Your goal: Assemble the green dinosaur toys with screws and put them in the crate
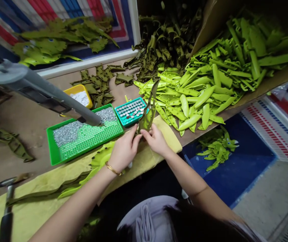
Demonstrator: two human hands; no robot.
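Olive-green cutout piece (pixel 147 112) upright above yellow cloth (pixel 165 137), pinched closely between fingers (pixel 136 136) of left hand (pixel 125 150) and right hand (pixel 155 139); many lime-green pieces (pixel 196 97) remain heaped beyond, silver studs (pixel 68 132) plentiful in green tray (pixel 55 149).

Matt olive cut-out (pixel 147 111) of soft rubbery sheet, satin lime-green cut-outs (pixel 196 101), glossy green plastic tray (pixel 88 134) with dull silver metal studs (pixel 68 132), smooth teal plastic tray (pixel 130 111), soft yellow cloth (pixel 166 137), rough brown cardboard box (pixel 204 30), polished gold metal bangle (pixel 113 169)
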